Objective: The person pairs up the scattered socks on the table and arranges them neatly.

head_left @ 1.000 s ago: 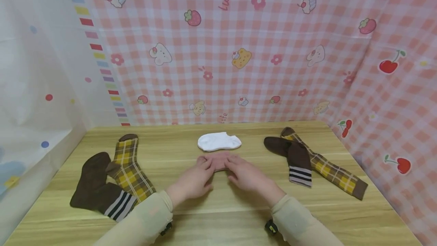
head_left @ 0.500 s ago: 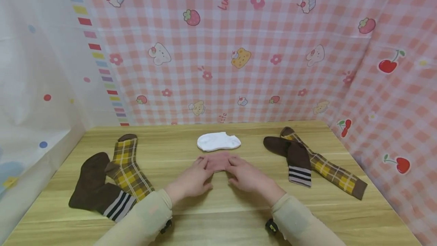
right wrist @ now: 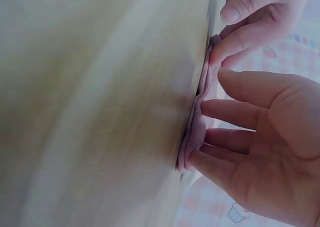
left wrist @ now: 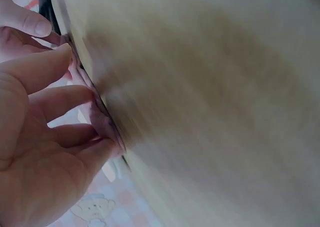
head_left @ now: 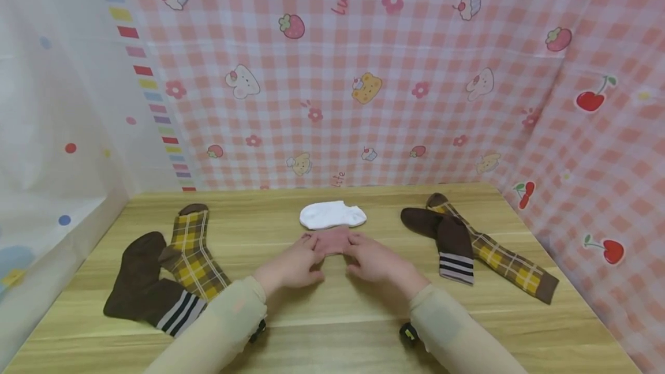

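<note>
Change over the last second: both hands have shifted slightly away from the person, toward the white sock (head_left: 332,214), and the pink sock (head_left: 332,241) has travelled with them. It now lies just beside the near edge of the white sock, close to touching it, where a strip of bare worktop (head_left: 332,310) showed between them earlier. The other socks have not moved. Judgement: the pink sock is being pressed flat and slid along under the fingertips, not lifted.

Layout, referenced to the pink sock, left to right:
- Far left: a brown striped sock (head_left: 148,290) overlapping a yellow plaid sock (head_left: 194,253).
- Immediately left: the left hand (head_left: 291,264).
- Immediately behind: the white sock.
- Immediately right: the right hand (head_left: 376,261).
- Far right: a second brown striped sock (head_left: 447,238) lying across a second yellow plaid sock (head_left: 499,258).

Hand pose:
- Left hand: palm down, fingers extended and slightly bent, fingertips (left wrist: 65,54) resting on the left end of the pink sock. The hand is not closed round the fabric.
- Right hand: mirrored pose, fingers spread and nearly straight, fingertips (right wrist: 197,159) pressing the right end and edge of the pink sock against the worktop. No pinch is visible.
- Both wrists sit low over the worktop, forearms converging toward the pink sock.
</note>
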Demonstrator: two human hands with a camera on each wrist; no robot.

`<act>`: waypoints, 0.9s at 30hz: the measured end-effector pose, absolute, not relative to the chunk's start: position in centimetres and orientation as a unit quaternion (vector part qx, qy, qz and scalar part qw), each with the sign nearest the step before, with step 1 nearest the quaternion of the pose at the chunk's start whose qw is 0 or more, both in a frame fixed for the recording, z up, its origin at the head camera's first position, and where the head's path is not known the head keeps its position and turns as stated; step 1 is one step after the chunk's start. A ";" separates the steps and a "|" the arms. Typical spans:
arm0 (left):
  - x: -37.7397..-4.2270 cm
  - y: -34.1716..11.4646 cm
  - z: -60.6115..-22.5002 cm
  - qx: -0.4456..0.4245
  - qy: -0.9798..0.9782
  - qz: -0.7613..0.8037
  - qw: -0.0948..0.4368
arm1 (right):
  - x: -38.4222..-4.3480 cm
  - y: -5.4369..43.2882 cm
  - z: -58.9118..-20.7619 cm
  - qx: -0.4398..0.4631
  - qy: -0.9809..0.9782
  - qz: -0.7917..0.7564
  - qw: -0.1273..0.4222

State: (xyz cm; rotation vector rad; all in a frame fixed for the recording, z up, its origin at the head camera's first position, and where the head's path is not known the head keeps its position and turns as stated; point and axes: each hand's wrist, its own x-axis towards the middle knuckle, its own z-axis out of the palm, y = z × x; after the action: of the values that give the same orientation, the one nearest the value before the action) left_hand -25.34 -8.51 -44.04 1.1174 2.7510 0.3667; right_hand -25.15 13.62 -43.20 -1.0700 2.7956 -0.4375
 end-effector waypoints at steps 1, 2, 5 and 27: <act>-25.6 -8.5 -44.0 0.374 0.916 0.122 0.075 | -25.4 13.6 -43.2 -0.352 0.923 -0.144 0.058; -25.8 -8.5 -44.0 0.377 0.916 0.120 0.073 | -25.7 13.6 -43.2 -0.349 0.924 -0.145 0.060; -26.6 -8.5 -44.1 0.378 0.916 0.118 0.067 | -26.5 13.5 -43.2 -0.337 0.927 -0.149 0.068; -30.8 -8.8 -43.7 0.335 0.926 0.152 0.083 | -30.9 12.7 -43.7 -0.294 0.944 -0.148 0.032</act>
State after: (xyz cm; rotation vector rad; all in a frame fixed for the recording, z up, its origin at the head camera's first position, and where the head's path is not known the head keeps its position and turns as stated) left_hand -30.81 -8.79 -43.66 1.0003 2.7659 0.4525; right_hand -30.85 12.66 -43.74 -0.9053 2.9055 -0.4553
